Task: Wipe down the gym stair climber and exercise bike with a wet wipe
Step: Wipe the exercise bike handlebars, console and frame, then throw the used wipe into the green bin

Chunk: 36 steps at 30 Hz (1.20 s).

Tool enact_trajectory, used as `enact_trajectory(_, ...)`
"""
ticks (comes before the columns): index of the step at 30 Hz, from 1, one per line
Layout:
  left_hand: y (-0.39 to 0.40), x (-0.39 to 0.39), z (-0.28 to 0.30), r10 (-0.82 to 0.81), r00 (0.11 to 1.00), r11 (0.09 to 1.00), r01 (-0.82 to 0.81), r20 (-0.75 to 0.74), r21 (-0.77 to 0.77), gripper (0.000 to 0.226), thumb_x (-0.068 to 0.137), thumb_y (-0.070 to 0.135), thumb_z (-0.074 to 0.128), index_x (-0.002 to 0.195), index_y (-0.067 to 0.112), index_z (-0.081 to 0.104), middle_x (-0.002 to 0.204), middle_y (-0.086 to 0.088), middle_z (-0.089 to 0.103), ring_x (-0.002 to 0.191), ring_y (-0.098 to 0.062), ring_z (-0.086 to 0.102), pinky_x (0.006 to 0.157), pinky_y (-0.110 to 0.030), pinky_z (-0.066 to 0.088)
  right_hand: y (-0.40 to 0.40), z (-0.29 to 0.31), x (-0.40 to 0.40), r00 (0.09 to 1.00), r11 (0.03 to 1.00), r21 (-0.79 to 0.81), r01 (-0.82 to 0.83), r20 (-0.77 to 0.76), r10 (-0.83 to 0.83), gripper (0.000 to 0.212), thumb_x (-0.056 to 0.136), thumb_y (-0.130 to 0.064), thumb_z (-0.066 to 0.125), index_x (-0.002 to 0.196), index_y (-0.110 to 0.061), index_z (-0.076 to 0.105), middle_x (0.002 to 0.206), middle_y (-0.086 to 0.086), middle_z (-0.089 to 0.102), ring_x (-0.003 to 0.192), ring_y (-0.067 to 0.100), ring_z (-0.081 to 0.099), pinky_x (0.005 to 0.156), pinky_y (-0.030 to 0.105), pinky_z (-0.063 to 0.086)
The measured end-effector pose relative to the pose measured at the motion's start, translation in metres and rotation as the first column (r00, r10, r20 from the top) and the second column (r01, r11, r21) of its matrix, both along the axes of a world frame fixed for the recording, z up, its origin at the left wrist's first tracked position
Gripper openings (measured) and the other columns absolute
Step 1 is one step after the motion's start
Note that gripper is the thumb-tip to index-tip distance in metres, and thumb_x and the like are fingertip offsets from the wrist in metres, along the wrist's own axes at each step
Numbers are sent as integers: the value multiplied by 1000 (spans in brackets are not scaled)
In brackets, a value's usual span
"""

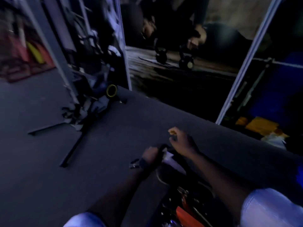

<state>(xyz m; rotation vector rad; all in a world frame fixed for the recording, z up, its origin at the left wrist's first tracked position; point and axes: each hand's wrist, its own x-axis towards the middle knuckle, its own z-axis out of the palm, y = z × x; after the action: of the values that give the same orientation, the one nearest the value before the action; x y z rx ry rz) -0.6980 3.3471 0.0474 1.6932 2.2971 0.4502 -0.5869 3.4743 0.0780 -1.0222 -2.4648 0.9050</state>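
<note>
A: Left hand [150, 155] grips the dark bar, pale wet wipe [168, 157] beside it; right hand [180, 139] curled, apparently empty.

B: And the exercise bike [183, 190]?

A: Lower centre, directly beneath both hands, left nearer.

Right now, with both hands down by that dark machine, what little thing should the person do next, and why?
Probably take hold of the white wipe with the right hand, which hangs curled just above it, holding nothing I can make out. The left hand grips a dark handle-like part of the exercise machine beside the wipe. The picture is dim and blurred, so this is a guess.
</note>
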Motion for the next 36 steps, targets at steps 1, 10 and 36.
enact_trajectory(1, -6, -9, 21, 27, 999, 994, -30, 27, 102, 40, 96, 38, 41, 123, 13, 58, 119, -11, 64, 107, -32, 61, 85, -37, 43, 0, 10, -16, 998, 999, -18, -27, -59, 26, 30, 88, -14, 62, 117, -21, 63, 118, -3, 69, 111, 18, 64, 95, 33, 49)
enact_trajectory(10, -84, -77, 218, 508, 859, 567, -389, 64, 726, 22, 94, 20, 49, 87, 4, 62, 82, -13, 68, 78, -29, 64, 64, -28, 35, -69, 160, -137, 815, 912, 131, -389, -413, 407, 21, 85, -13, 67, 106, -18, 68, 98, -5, 68, 95, 13, 64, 87, 29, 51)
enact_trajectory(36, -554, -144, 276, 779, 360, -165, -673, 514, 721, 6, 74, 19, 73, 71, 22, 69, 59, 3, 63, 53, -10, 51, 51, -25, 41, -471, 228, -327, 382, 537, 277, -797, -457, 803, 17, 83, -17, 72, 100, -20, 70, 85, -6, 69, 76, 11, 65, 81, 31, 56)
